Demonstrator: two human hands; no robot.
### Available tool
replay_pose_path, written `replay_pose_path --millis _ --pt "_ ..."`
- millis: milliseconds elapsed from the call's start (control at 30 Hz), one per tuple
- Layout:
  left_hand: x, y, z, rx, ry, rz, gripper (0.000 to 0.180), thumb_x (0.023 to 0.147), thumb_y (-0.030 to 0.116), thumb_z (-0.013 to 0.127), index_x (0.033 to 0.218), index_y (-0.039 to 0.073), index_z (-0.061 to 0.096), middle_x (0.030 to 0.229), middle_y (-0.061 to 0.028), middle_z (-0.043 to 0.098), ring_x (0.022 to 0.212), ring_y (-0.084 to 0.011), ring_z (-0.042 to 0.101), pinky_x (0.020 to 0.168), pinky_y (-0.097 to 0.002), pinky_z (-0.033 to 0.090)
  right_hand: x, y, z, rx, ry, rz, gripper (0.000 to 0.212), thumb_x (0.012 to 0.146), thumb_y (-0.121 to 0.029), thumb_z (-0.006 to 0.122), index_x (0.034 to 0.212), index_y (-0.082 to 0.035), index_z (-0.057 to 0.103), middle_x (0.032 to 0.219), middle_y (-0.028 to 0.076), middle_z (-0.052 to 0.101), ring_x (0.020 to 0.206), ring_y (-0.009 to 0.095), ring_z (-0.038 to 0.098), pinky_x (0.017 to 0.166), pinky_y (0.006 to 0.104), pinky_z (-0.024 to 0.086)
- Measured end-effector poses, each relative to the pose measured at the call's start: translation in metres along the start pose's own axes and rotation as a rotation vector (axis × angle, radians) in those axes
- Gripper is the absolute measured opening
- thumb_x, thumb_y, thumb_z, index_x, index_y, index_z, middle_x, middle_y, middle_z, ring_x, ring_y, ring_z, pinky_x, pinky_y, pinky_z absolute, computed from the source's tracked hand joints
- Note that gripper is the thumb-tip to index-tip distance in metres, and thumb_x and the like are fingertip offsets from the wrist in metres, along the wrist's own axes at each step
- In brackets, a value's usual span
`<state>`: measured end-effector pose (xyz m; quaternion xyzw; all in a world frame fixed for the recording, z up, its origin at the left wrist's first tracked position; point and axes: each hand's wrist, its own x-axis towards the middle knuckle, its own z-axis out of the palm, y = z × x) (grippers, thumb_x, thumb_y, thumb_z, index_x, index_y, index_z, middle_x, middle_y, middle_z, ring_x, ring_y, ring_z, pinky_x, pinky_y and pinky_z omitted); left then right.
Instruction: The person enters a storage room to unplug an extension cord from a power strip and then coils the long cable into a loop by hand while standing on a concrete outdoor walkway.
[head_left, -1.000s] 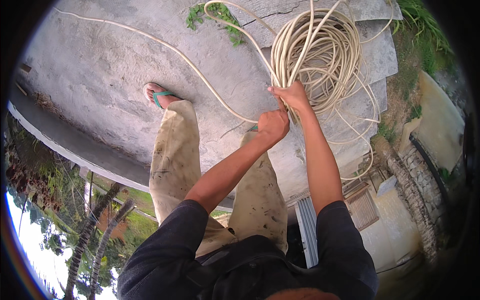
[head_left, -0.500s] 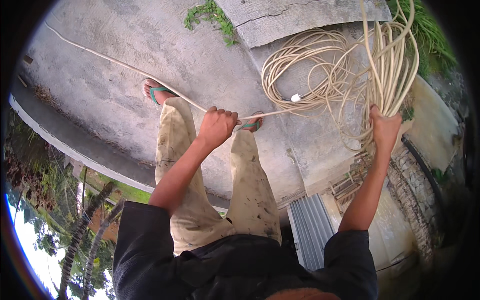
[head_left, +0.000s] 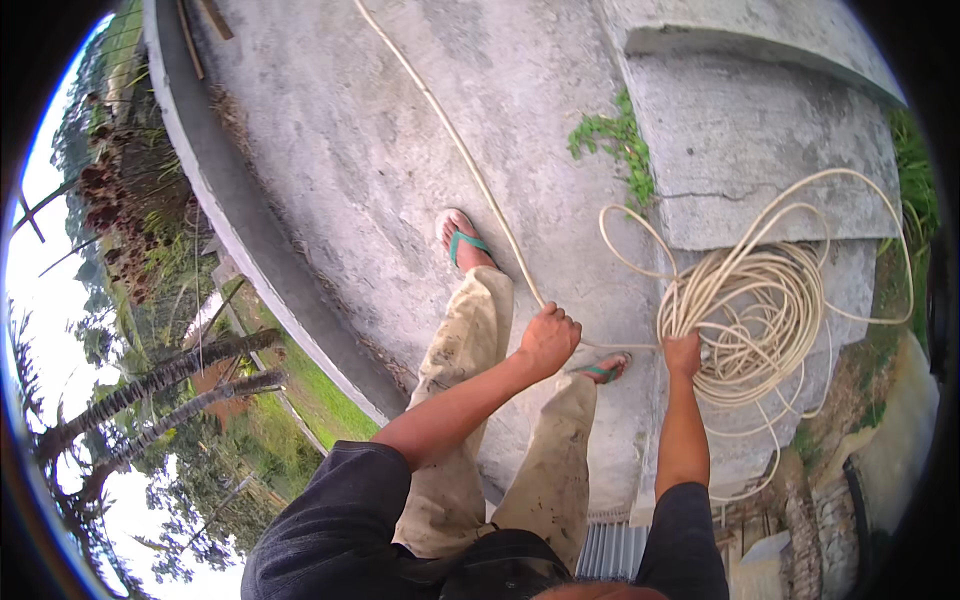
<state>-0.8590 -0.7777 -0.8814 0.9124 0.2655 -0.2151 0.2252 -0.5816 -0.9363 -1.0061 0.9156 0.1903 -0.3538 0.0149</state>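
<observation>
Cord coil point(head_left: 770, 310) beside weed clump point(head_left: 612, 145).

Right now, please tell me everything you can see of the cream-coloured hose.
The cream-coloured hose looks like thin, smooth plastic tubing. Most of it is gathered in many loose loops, which the right hand grips at one side; they hang over the grey concrete step. One long strand runs from the coil through the closed left hand, passes beside the foot in a green sandal, and continues across the concrete out of view.
</observation>
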Motion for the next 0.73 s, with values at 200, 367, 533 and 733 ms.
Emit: replay_pose_path --millis 200,367,533,733 --pt "-0.037 -0.254 -0.156 0.518 0.189 -0.252 0.015 0.086 0.021 0.06 0.081 0.015 0.072 0.096 -0.0056 0.069 0.105 -0.023 0.061 0.12 -0.0555 0.026 -0.006 0.032 0.003 -0.037 -0.056 0.051 0.064 0.077 -0.017 0.069 0.139 -0.015 0.052 0.124 0.021 0.067 0.114 0.044 0.063 0.096 0.0568 0.05" --pt "-0.069 -0.306 -0.25 0.38 0.305 -0.453 0.04 0.097 0.029 0.057 0.067 0.011 0.074 0.069 -0.0084 0.069 0.084 -0.0266 0.063 0.088 -0.0411 0.042 -0.028 -0.012 -0.034 -0.159 0.019 0.059 0.045 0.076 -0.02 0.08 0.118 -0.012 0.066 0.111 0.016 0.073 0.107 0.037 0.069 0.095 0.0555 0.052" --pt "-0.071 -0.198 -0.223 0.125 0.441 -0.39 0.05 0.099 0.032 0.054 0.055 0.009 0.066 0.059 -0.0162 0.064 0.059 -0.034 0.061 0.072 -0.0427 0.042 -0.029 -0.019 -0.041 -0.09 -0.035 0.13 0.091 0.068 -0.029 0.089 0.145 -0.015 0.042 0.128 0.019 0.065 0.121 0.039 0.061 0.103 0.0586 0.045" --pt "-0.114 -0.027 -0.182 0.052 0.098 -0.502 0.08 0.096 0.043 0.053 0.159 0.01 0.017 0.155 -0.0342 0.029 0.141 -0.0374 0.042 0.117 -0.0384 0.034 -0.035 -0.012 -0.05 0.175 -0.043 0.196 0.104 0.069 -0.034 0.09 0.152 -0.014 0.03 0.14 0.022 0.058 0.13 0.043 0.054 0.109 0.0621 0.038"
